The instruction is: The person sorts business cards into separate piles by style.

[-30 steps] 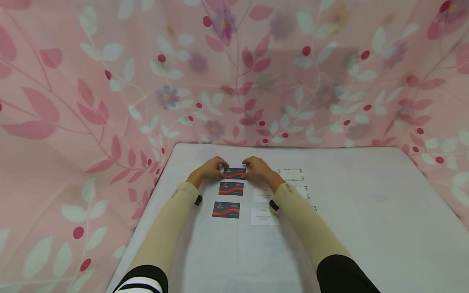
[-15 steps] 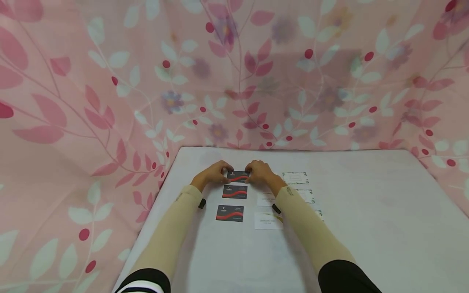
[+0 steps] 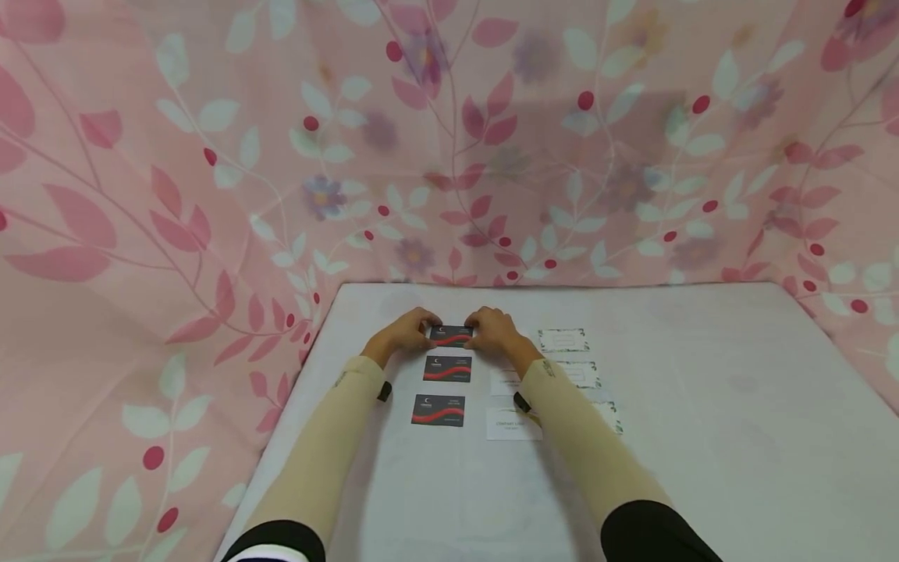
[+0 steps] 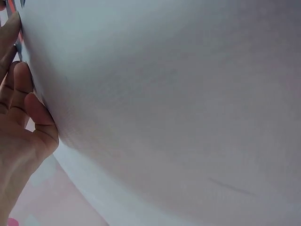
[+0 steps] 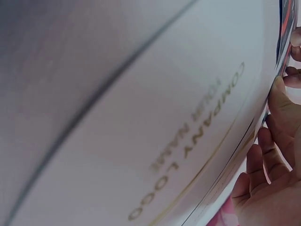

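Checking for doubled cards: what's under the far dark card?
White tabletop shows around the far dark card, held by the left hand and right hand; anything beneath it is covered from view.

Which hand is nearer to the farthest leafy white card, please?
The right hand, holding the farthest dark card by its right end, left of the leafy card; the left hand, farther off, holds the left end.

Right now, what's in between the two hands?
The farthest dark card lies between the left hand and the right hand, with one hand at each short end. The head view shows that.
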